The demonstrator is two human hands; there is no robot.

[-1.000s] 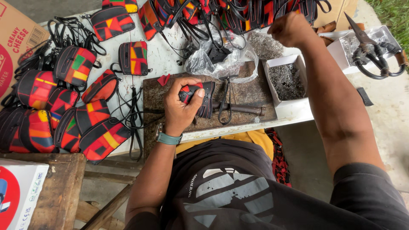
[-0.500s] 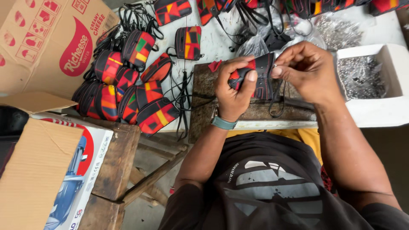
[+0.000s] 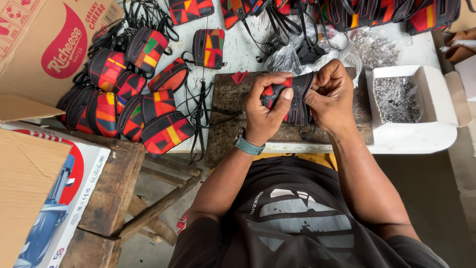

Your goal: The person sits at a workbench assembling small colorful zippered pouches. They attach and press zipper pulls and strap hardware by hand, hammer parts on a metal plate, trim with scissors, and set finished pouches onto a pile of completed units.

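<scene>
Head view, looking down at the person's own arms and torso.

Left hand [image 3: 267,106] – clenched on a small black pouch [image 3: 297,101] w/ red and blue patchwork panels; thumb across the front, fingers curled over the top edge. A teal wristband [image 3: 248,146] sits on that wrist.

Right hand [image 3: 332,94] – pinching the same pouch at its right edge, fingertips pressed to the fabric. Both hands grip it at once. Pouch is held up just above a dark stone slab [image 3: 225,114] lying on the worktop [image 3: 238,47], approx. centre of frame; a black cord loop hangs from its underside toward the slab.

Surroundings:
- A red fabric scrap [image 3: 239,77] lies at the slab's upper left corner.
- Left of the slab, a heap of finished patchwork pouches [image 3: 134,104] – black w/ red, orange, yellow, green panels – stacked against each other, black cords trailing between them.
- One single pouch [image 3: 208,48] lies apart, above the slab.
- A further row of pouches [image 3: 347,12] runs along the top edge of frame.
- A clear plastic bag [image 3: 297,52] sits just beyond the hands, contents dark, not identifiable.
- Right of the hands, an open white carton [image 3: 431,134] holds small metal parts [image 3: 396,99]; type too small to tell.
- Far left, a brown cardboard box [image 3: 29,54] and a printed white box [image 3: 74,183] resting on a rough wooden bench [image 3: 119,183].

Person wears a dark printed t-shirt [image 3: 297,223].
</scene>
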